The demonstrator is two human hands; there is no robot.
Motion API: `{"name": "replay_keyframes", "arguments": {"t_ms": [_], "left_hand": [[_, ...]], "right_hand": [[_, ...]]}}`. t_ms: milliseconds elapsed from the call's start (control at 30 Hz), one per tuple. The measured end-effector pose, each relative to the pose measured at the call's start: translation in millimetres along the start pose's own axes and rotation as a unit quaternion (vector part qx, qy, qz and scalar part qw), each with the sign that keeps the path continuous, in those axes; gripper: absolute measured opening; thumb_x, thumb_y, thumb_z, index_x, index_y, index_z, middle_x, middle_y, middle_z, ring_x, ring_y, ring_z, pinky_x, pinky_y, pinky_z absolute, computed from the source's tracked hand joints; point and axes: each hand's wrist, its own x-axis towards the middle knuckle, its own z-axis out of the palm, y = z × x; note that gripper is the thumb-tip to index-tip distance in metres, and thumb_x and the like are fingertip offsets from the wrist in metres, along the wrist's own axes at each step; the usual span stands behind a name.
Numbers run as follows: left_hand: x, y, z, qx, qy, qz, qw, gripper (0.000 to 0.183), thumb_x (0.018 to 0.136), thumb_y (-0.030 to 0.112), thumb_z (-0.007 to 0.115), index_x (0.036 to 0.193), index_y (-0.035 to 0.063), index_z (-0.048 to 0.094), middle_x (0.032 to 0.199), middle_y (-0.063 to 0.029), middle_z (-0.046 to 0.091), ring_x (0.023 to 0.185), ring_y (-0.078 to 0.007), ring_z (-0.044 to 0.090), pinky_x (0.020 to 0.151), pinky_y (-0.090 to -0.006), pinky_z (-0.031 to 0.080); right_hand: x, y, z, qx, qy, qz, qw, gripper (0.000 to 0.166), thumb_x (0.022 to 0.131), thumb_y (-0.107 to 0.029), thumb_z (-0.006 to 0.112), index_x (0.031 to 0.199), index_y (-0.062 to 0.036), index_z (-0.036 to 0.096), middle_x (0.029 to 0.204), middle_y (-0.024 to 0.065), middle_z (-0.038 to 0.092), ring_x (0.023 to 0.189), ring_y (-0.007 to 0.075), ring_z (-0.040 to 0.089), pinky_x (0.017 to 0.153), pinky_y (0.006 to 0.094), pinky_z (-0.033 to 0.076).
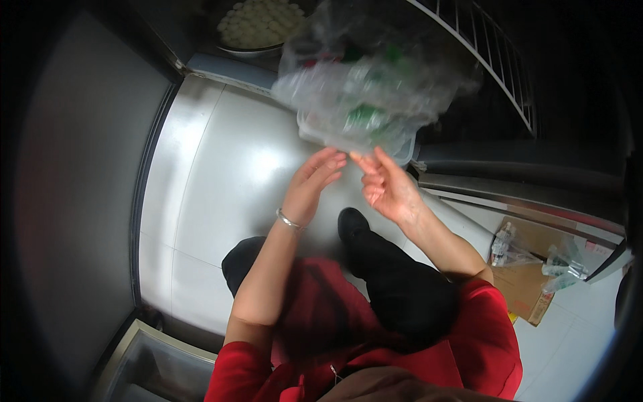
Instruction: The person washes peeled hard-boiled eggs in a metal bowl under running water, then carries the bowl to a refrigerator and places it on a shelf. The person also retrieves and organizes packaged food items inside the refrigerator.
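Note:
Both my hands are raised at the near edge of a clear plastic bag (371,95), which is blurred and has green and red parts showing. My right hand (384,183) has its thumb and forefinger at the bag's lower edge, apparently pinching it, with the other fingers curled. Just left of it is my left hand (319,173), a bangle on its wrist, fingers slightly bent; whether it touches the bag is unclear. The bag lies over a translucent plastic container (411,151), whose near rim shows beneath it. The bag's contents cannot be made out.
A bowl of white, round items (261,25) stands inside the cabinet at the top. A white wire rack (495,75) curves at upper right. A grey door panel (90,166) stands at left. Flattened cardboard (527,296) with plastic bags lies at right on the tiled floor (236,166).

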Motion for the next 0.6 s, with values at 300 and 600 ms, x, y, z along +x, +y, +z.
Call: {"name": "replay_keyframes", "arguments": {"t_ms": [300,600], "left_hand": [[5,-21,16,-0.073,0.062,-0.038,0.995,0.019,0.083,0.021,0.059,0.087,0.0038,0.052,0.081,-0.0043,0.059,0.073,-0.0161,0.06,0.077,-0.0322,0.048],[-35,-79,-6,-0.141,0.083,-0.031,0.986,0.022,0.076,0.008,0.055,0.097,0.0031,0.058,0.086,-0.0096,0.061,0.078,-0.0241,0.058,0.067,-0.0326,0.048]], "right_hand": [[-100,-19,36,-0.722,-0.266,-0.461,0.442,0.033,0.078,-0.02,0.064,0.105,-0.0033,0.057,0.106,0.0112,0.06,0.09,0.0247,0.06,0.08,0.0337,0.046],[-88,-40,39,-0.864,-0.152,-0.44,0.195,0.04,0.062,-0.01,0.062,0.102,-0.0167,0.062,0.107,0.0075,0.058,0.078,0.0202,0.056,0.065,0.0314,0.042]]}}
